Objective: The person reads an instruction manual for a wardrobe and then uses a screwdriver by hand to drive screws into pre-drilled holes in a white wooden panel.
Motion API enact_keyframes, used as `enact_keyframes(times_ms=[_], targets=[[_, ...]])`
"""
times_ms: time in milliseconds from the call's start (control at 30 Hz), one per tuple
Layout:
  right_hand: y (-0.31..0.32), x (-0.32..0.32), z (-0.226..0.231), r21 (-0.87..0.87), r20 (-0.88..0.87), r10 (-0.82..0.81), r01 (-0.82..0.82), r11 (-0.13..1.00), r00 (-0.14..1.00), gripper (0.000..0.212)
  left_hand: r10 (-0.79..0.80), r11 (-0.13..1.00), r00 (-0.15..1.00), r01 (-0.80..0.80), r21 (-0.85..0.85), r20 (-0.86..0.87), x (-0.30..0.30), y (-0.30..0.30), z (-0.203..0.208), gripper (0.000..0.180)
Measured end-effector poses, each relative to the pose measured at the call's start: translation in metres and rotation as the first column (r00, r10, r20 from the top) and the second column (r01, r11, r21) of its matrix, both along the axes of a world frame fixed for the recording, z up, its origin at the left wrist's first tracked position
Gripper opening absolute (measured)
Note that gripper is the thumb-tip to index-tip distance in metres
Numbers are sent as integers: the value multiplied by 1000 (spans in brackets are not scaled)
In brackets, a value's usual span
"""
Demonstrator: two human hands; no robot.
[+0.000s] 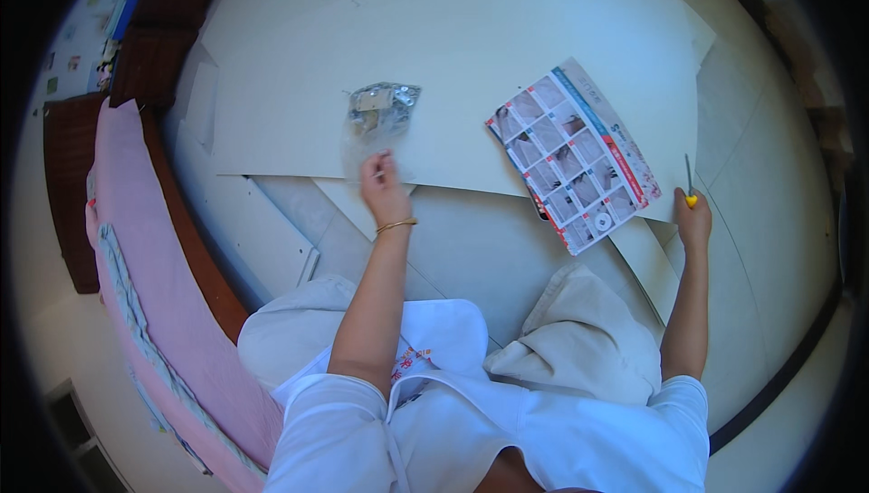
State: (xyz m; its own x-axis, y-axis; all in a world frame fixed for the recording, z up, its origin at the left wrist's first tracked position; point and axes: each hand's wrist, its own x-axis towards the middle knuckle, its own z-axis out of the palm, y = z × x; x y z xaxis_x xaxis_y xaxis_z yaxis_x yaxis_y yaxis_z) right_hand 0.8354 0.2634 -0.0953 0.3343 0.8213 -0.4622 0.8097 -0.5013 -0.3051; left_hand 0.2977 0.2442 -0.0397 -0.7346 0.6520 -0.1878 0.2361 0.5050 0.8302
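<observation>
Left of leaflet (566,162): left hand (385,192) is resting part-curled at bag (378,111); hold unclear from here. Right of leaflet: right hand (694,220) is gripping screwdriver (692,200), tip probably best kept off bag.

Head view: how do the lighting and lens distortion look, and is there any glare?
Head view: dim, bluish cast; head view: black corners, with the brown bed rail and dark floor strip bowed; head view: small bright glints on the clear plastic bag.
</observation>
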Motion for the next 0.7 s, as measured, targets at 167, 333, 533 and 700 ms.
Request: enact_keyframes(times_ms=[167,333,533,700], targets=[[18,-9,36,-132,76,175,-164,978,982,40,186,889,816,98,-447,548,108,48,-22,11],[20,-35,45,108,72,125,-132,985,990,33,75,881,827,206,-426,556,151,47,-53,9],[8,-115,21,2,-201,-263,269,963,944,37,-221,856,960,275,-437,171,186,42,-70,9],[-47,-116,17,-559,-349,-885,689,461,309,38,-235,786,971,219,-579,49,252,35,-76,13]])
